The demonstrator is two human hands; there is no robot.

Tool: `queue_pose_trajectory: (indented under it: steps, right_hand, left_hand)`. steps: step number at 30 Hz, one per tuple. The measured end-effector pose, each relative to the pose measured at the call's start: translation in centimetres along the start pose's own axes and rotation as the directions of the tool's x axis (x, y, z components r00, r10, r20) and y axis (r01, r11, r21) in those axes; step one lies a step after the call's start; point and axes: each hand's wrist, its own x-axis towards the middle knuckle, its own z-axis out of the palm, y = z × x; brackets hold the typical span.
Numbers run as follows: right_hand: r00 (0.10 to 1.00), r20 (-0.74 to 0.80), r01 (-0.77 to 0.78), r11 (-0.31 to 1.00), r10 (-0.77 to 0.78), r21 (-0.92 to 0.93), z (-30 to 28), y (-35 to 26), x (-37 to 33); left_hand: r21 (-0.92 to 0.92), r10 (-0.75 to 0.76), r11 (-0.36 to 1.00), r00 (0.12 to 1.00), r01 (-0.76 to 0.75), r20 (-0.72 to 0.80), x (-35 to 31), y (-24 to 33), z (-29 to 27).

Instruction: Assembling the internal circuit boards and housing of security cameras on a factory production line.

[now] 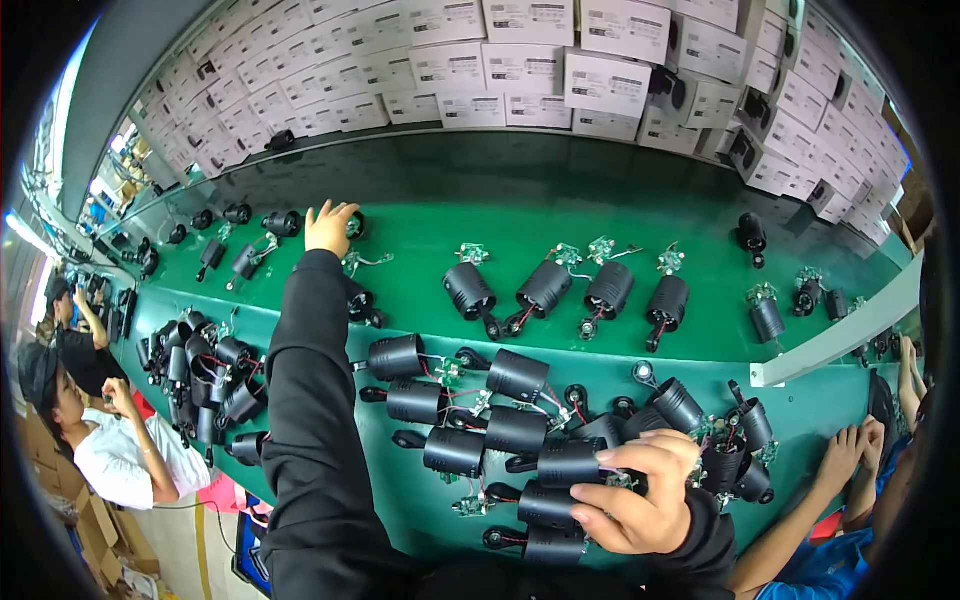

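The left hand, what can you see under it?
Part of a black cylinder shows at the right edge of the left hand. Whatever lies directly beneath the hand is covered, so I can't tell what's there.

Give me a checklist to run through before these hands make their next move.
1. Left hand at a far cylinder: ok.
2. Left grip secure: cannot tell; the contact is hidden.
3. Right hand at a near cylinder: ok; thumb and index finger are by its right end.
4. Right grip firm: cannot tell.
5. Neighbouring cylinders spaced apart: not ok; they lie crowded together.
6. Co-worker's hands clear of the right hand: ok; they are farther right.
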Motion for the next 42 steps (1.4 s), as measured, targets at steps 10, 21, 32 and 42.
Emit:
queue_pose_trajectory:
  steps: [10,21,32,42]
  right_hand:
    - [0.997,0.033,-0.073,0.995,0.071,0.061,-1.6,0.9,0.2]
    - [1.0,0.016,0.005,0.988,-0.008,0.152,-1.4,0.2,-0.5]
    - [0.936,-0.107,-0.276,0.89,0.334,0.363,-0.7,2.5,-0.2]
    - [0.876,-0.139,-0.172,0.568,0.463,0.805,0.4,6.0,-0.9]
  left_hand:
    - [0.103,-0.161,0.985,0.941,0.136,0.296,-3.1,5.3,-7.2]
    - [-0.606,-0.051,0.795,0.996,-0.001,-0.069,-11.1,5.9,-9.4]
    - [-0.837,0.454,-0.472,0.89,0.278,0.039,-19.2,20.2,-20.1]
    - [-0.578,0.804,-0.534,0.583,0.617,-0.12,-19.6,24.6,-18.1]
